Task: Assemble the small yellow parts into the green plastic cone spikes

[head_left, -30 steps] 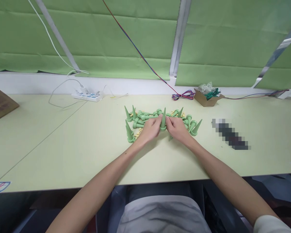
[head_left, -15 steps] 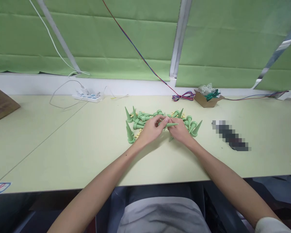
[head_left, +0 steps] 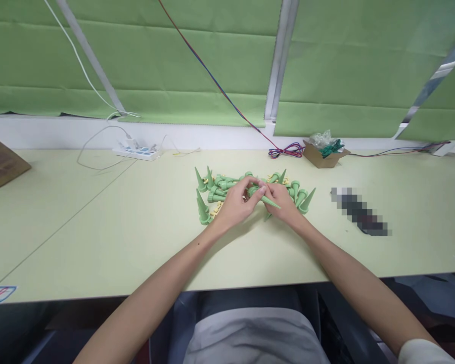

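Observation:
My left hand [head_left: 238, 203] is closed around the wide end of a green plastic watering spike [head_left: 272, 202], whose point sticks out to the right and slightly down. Close against it, my right hand [head_left: 281, 200] has its fingers pinched together at the spike's wide end; what they grip is hidden. More green watering spikes lie in a pile [head_left: 217, 195] beyond and beside both hands. A few stand point up, such as one spike [head_left: 201, 208] at the left and a leaning spike [head_left: 307, 201] at the right. Small yellow plastic parts [head_left: 216, 209] lie among them.
At the back stand a white power strip [head_left: 137, 151] and a small cardboard box [head_left: 323, 157] with clear plastic and green stuff in it. A coil of red and blue wire [head_left: 287, 150] lies beside the box. A pixelated dark object [head_left: 360, 211] is at the right.
The spike in my left hand has swung so that its point now slants down to the right instead of lying nearly level. Both hands have stayed almost in place.

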A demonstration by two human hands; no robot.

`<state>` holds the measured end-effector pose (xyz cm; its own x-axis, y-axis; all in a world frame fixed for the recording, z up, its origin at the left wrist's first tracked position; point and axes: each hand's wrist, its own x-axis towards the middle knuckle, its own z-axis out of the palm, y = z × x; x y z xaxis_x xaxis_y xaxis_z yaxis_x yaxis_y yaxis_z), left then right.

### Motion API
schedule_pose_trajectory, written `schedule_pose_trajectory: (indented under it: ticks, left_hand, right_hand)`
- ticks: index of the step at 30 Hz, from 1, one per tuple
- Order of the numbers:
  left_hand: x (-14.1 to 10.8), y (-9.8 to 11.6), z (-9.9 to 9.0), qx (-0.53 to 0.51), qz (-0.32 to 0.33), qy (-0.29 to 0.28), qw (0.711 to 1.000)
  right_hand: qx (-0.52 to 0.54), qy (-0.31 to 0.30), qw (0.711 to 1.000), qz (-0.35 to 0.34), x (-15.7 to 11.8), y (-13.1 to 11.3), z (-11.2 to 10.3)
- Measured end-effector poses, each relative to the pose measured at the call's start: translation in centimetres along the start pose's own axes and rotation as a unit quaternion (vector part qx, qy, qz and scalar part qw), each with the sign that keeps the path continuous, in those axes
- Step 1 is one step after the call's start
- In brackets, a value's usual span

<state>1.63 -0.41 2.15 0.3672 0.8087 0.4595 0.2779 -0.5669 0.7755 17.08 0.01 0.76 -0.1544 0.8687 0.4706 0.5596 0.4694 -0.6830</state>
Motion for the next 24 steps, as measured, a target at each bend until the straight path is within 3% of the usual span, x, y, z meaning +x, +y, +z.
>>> schedule_pose_trajectory:
  ticks: [24]
  left_hand:
    - [0.11, -0.34, 0.05, -0.01, -0.006, 0.006, 1.0]
  right_hand:
    - [0.005, -0.013, 1.0, 0.025, -0.01, -0.35, -0.17]
